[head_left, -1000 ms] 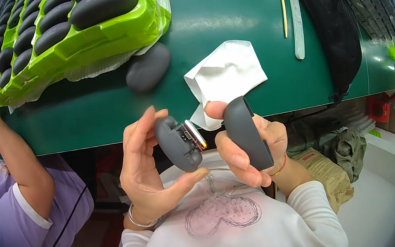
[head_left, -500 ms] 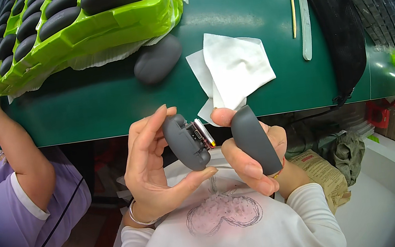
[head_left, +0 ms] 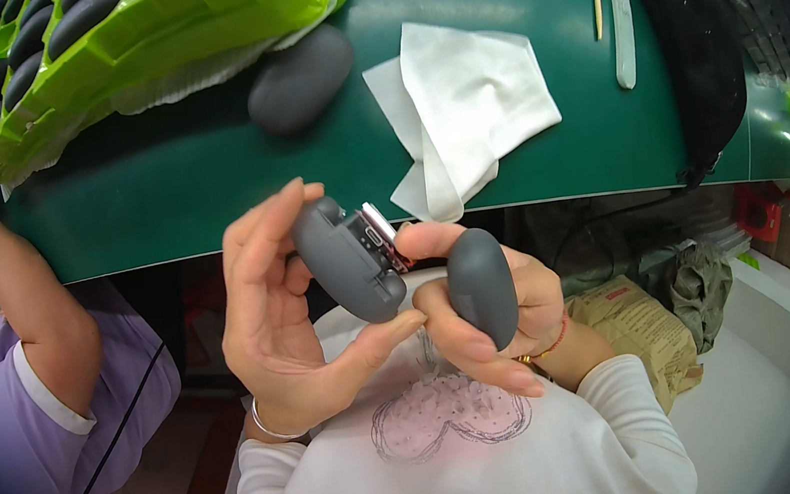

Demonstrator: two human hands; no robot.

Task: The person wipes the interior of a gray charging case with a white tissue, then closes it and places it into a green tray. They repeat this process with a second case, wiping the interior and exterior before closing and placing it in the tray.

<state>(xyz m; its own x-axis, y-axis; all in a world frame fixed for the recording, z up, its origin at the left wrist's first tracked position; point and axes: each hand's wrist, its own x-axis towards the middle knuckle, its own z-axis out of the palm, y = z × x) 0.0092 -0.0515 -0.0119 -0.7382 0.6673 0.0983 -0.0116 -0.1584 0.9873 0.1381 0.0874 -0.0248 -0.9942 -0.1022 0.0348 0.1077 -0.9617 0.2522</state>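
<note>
green table [head_left: 146, 201]: white cloth [head_left: 485, 93] | far right: red crate [head_left: 757, 212], probably | left hand [head_left: 277, 339]: casing [head_left: 342, 265]

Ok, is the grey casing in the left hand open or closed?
Open: the grey casing shows its inner parts, while the right hand holds a separate grey shell.

A big, shiny green desk [head_left: 196, 199] goes across the top of the frame. Pale gray floor [head_left: 754, 429] shows at the lower right.
</note>
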